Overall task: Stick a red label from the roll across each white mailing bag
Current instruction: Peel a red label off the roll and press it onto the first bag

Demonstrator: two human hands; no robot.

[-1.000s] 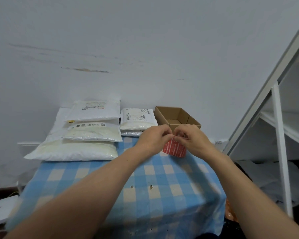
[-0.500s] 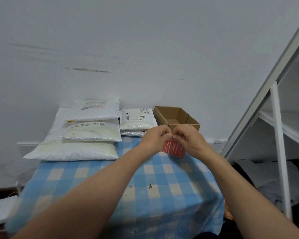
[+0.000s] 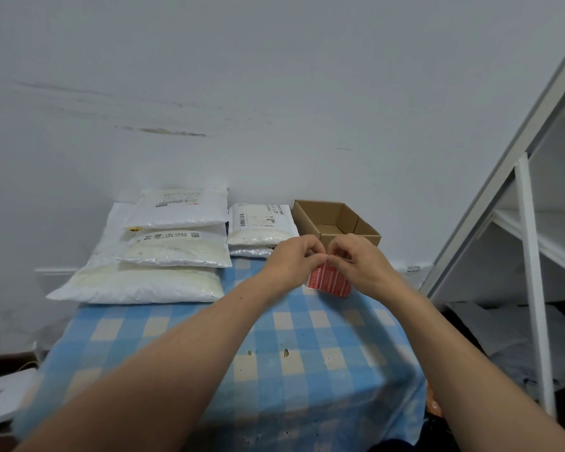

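- The roll of red labels (image 3: 330, 283) is pinched at its top edge from both sides. The thumb and forefinger tips of the left hand (image 3: 291, 261) and the right hand (image 3: 359, 265) are brought together right where the hands meet. It's a tight, narrow pinch on each side, with the other fingers curled in.
- Best guess at why it's held like that: the edge of a label is being picked loose, with the roll steadied at the same time. Which hand does which can't be told, since the fingertips are bunched too close.
- The roll is held out over the far part of the table, probably so the fiddly edge can be seen properly. Whether its bottom rests on the blue checked cloth (image 3: 307, 337) can't be made out.
- Looks-wise, it's red with rows of small white print that's too small to be read. A pale strip is seen at the lower left, likely backing paper. The top is hidden by the fingers.
- Just behind the hands an open cardboard box (image 3: 336, 220) is parked.
- The white mailing bags (image 3: 173, 252) are piled at the back left against the wall in two stacks, the smaller one just beside the box. They're puffy, with printed shipping labels on top. No red label is seen on any visible face, so the sticking looks not yet started.
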